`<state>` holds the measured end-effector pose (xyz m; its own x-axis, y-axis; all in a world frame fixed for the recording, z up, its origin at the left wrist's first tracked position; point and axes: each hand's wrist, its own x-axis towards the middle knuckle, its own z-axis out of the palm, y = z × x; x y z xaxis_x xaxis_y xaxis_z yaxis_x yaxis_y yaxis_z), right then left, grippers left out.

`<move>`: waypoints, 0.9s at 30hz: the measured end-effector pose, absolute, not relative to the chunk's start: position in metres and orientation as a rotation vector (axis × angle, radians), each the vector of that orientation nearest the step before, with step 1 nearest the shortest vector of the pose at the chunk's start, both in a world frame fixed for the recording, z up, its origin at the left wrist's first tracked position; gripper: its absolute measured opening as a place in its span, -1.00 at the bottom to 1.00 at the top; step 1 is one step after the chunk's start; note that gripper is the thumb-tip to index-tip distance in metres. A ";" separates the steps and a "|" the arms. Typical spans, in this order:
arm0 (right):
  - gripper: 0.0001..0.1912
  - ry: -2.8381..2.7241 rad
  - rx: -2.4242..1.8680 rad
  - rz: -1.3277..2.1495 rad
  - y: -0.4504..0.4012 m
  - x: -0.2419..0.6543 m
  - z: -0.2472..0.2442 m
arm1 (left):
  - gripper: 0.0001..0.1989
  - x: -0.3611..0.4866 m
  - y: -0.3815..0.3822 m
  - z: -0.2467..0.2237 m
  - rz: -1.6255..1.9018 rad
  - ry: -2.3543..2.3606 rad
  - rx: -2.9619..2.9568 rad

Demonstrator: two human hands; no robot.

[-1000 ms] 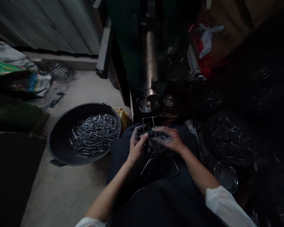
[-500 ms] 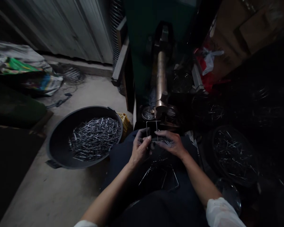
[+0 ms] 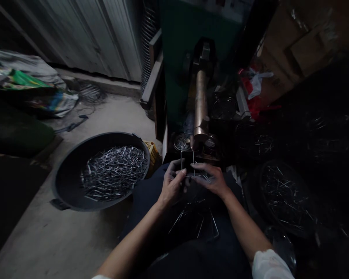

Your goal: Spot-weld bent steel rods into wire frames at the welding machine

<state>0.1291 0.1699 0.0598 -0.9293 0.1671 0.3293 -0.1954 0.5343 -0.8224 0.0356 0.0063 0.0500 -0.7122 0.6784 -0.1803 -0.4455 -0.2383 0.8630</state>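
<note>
Between both hands, a bent wire frame (image 3: 181,157) stands upright, its top edge close under the tip of a copper-coloured machine arm (image 3: 201,104). My left hand (image 3: 173,180) is closed on the frame's left side, thumb against the wire. Pinched in the fingers of my right hand (image 3: 211,178) is the frame's right side; a few more thin wires show among those fingers. Several bent wires (image 3: 213,223) lie on the dark cloth over my lap, below the hands. Whether the wire touches the machine tip, I cannot tell.
To the left, a large black basin (image 3: 72,197) holds a heap of short bent wires. A yellow crate (image 3: 152,151) is beside it. Small round dishes (image 3: 182,142) sit by the machine. On the dark right side stands another tub of wires (image 3: 285,197).
The camera view has shifted slightly, so the machine sits a little lower and further right. Both hands keep hold of the wire frame in almost the same pose.
</note>
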 end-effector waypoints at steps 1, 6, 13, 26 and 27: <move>-0.58 -2.406 0.024 1.357 0.170 0.128 0.059 | -0.50 0.034 0.007 0.049 2.004 1.282 0.304; -0.59 -2.421 0.012 1.361 0.172 0.126 0.060 | -0.51 0.032 0.009 0.050 2.004 1.267 0.295; -0.63 -2.409 -0.072 1.308 0.173 0.120 0.062 | -0.57 0.026 0.012 0.051 1.992 1.339 0.314; -0.76 -2.194 -0.343 1.432 0.205 0.077 0.055 | -0.54 -0.031 0.056 0.052 2.069 1.383 0.429; -0.76 -2.189 -0.341 1.421 0.205 0.076 0.055 | -0.54 -0.032 0.057 0.051 2.073 1.381 0.432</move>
<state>0.0760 0.2052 0.0549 -0.8416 0.4651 0.2745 -0.0615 0.4225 -0.9043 -0.0316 0.0566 0.0514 -0.7643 0.6420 -0.0603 -0.3030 -0.2749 0.9125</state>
